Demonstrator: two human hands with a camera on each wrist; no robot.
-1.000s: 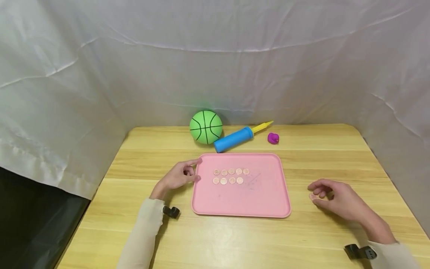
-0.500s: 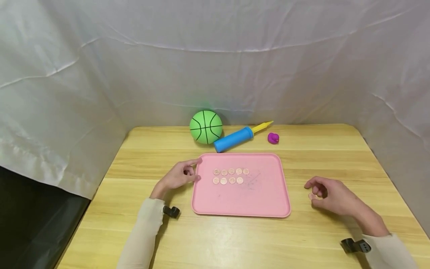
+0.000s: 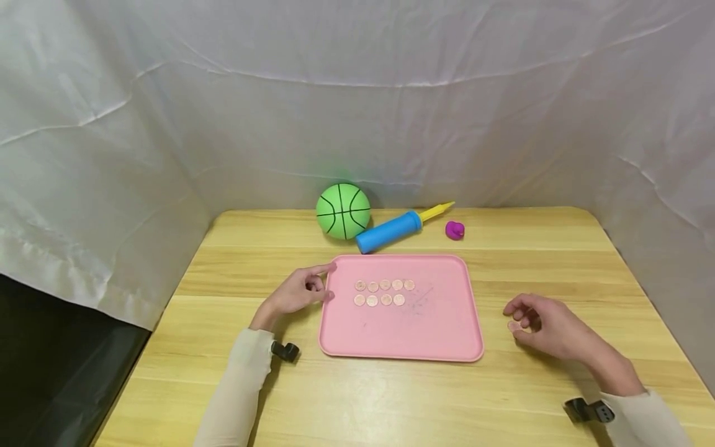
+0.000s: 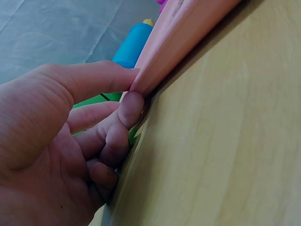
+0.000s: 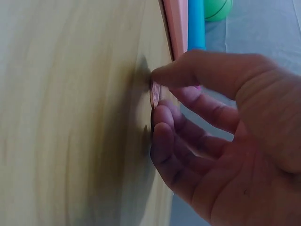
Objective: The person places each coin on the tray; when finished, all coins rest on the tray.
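Observation:
My left hand (image 3: 293, 290) grips the left rim of a pink tray (image 3: 402, 345), thumb on the rim and a fingertip under it in the left wrist view. On the tray lie two rows of copper-coloured coins (image 3: 385, 285), several in each, the back row longer. Right of the tray, my right hand (image 3: 553, 324) pinches another copper coin (image 5: 155, 95) between thumb and fingers, close over the table. The coin is seen almost edge-on in the right wrist view. In the head view the same coin (image 3: 513, 326) shows beyond the thumb tip.
Behind the tray stands a green ball (image 3: 343, 211) with black lines. A blue hand pump (image 3: 389, 232) with a yellow end lies beside it, and a small purple rubber duck (image 3: 455, 230) sits farther right. Grey cloth (image 3: 357, 112) hangs around the wooden table (image 3: 357, 403).
My right hand has shifted slightly left along the table with the coin, toward the tray. The left hand, the tray and its coins have stayed put.

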